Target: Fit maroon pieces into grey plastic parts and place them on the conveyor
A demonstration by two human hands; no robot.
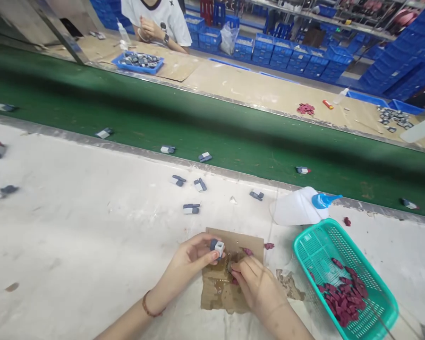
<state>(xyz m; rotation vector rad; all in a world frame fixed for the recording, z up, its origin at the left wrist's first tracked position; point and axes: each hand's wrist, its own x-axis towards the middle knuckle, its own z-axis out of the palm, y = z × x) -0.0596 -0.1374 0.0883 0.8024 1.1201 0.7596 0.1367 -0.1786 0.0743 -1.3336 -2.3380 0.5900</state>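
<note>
Between the thumb and fingers of my left hand (198, 252) is a small grey and dark blue part (217, 247), its square hollow end facing up. My right hand (257, 283) is pinched low over a stained piece of cardboard (223, 300); what its fingertips hold, if anything, is too small to make out. The cardboard has a wet brown patch near those fingertips. A dark red piece (247, 251) lies on its upper right part, and another dark red piece (269, 246) lies just off its right edge.
A green basket (304, 264) of dark red pieces stands at right, beside a white bottle (293, 208) with a blue nozzle. Beyond runs a green conveyor (241, 141) carrying several grey-blue parts. A person stands across it near a blue tray (140, 69).
</note>
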